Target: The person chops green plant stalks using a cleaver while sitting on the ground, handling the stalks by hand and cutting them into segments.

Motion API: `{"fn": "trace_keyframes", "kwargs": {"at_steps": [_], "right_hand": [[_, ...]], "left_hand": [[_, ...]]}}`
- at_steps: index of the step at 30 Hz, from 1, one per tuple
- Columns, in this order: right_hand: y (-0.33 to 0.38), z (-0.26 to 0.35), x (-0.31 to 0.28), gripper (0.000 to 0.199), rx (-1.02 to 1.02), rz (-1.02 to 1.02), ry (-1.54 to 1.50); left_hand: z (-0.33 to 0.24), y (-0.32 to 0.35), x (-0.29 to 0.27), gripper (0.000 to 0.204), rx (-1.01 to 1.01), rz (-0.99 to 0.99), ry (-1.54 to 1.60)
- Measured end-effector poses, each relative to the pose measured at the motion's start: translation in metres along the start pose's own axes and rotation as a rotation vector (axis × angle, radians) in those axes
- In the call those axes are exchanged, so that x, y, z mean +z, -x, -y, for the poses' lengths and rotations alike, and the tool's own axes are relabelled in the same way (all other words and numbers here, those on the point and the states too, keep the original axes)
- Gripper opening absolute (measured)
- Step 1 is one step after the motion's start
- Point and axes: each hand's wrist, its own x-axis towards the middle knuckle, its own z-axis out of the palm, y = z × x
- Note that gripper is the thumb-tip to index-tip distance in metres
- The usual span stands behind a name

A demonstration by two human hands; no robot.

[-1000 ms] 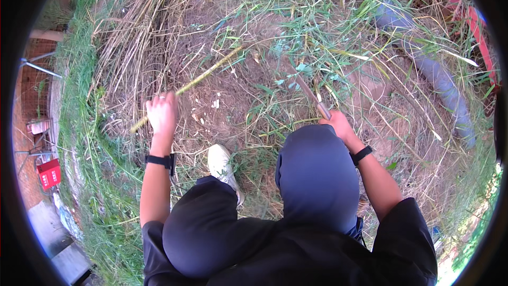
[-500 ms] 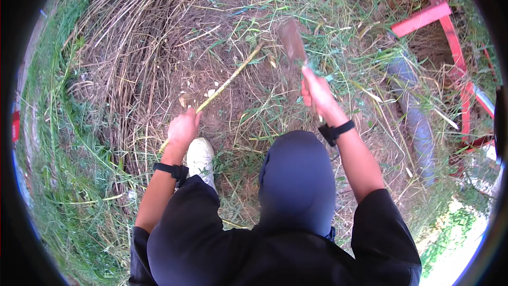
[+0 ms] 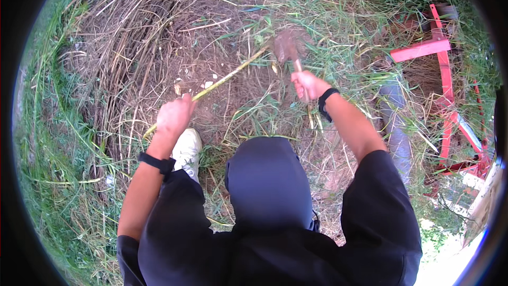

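My left hand point(image 3: 173, 117) is closed around a long yellow-green stalk point(image 3: 227, 77) that runs up and to the right over bare earth and dry grass. My right hand point(image 3: 308, 85) grips the wooden handle of a small rusty-bladed chopping tool point(image 3: 286, 46), whose blade is raised just above the far end of the stalk. Both wrists carry black bands. My dark-clothed knees and a white shoe point(image 3: 187, 146) fill the lower middle, below the left hand.
A red metal frame point(image 3: 443, 69) lies at the right, with a grey pipe point(image 3: 396, 122) beside it. A mound of dry straw point(image 3: 121, 37) lies at the upper left. Green grass point(image 3: 58, 169) borders the left side.
The right hand has lifted the tool from the ground near my knee up to the stalk's far end. The left hand keeps its hold on the stalk. The view has shifted.
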Motion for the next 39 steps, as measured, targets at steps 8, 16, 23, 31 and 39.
{"fn": "trace_keyframes", "kwargs": {"at_steps": [8, 16, 23, 31, 39], "right_hand": [[0.045, -0.048, 0.045, 0.025, -0.160, -0.084, 0.021], [0.106, -0.070, 0.036, 0.015, -0.345, -0.152, -0.099], [0.228, 0.162, 0.024, 0.030, -1.387, -0.237, -0.078], [0.011, -0.041, 0.007, 0.015, -0.078, 0.054, 0.103], [0.001, -0.058, 0.022, 0.019, -0.030, 0.123, -0.153]], "left_hand": [[0.002, 0.011, -0.008, 0.037, -0.041, 0.010, 0.015], [-0.009, 0.009, 0.005, 0.038, -0.059, 0.019, 0.027], [0.003, 0.016, 0.004, 0.039, -0.052, -0.022, 0.022], [-0.009, 0.013, 0.008, 0.035, 0.048, -0.138, 0.017], [0.002, 0.010, -0.002, 0.040, -0.049, 0.045, 0.014]]}}
